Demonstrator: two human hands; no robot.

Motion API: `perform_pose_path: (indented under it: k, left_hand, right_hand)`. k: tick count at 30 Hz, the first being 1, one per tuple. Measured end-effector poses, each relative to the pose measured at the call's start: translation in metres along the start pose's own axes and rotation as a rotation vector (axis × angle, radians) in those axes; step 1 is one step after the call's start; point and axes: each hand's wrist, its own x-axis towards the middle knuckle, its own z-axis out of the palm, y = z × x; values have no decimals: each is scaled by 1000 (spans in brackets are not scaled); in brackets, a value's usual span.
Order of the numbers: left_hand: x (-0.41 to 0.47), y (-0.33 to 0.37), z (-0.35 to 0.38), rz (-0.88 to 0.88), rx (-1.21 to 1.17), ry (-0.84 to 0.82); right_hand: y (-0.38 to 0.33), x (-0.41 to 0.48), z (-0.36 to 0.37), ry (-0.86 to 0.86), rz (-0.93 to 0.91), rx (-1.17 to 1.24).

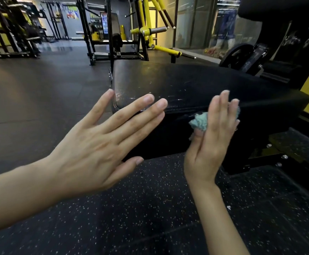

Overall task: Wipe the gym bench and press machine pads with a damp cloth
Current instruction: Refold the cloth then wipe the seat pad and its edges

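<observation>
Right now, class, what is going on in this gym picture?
A person is wiping a black bench pad. The right hand holds a bunched teal cloth against the pad's near edge, fingers straight, thumb tucked under the cloth. The left hand is open, fingers spread, by the pad's scuffed corner; whether it touches cannot be told.

The left hand (94, 144) and right hand (211, 144) are bare, with short plain nails.

The cloth (198, 123) is pale teal. The bench pad (186, 83) is black with whitish scuff marks. The floor (150, 208) is black, speckled white. The machine arms (165, 49) are yellow.
</observation>
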Motion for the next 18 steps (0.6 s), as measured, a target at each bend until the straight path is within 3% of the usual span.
perform_pose_path:
  k: [6, 14, 18]
  left_hand:
    - [0, 1, -1, -3, 9, -2]
    - [0, -1, -2, 5, 2, -8]
    - [-1, 0, -3, -3, -13, -2]
  right_hand:
    - [-46, -9, 18, 135, 222, 126]
    - [-46, -18, 12, -52, -12, 70]
    - [-7, 8, -1, 84, 126, 57]
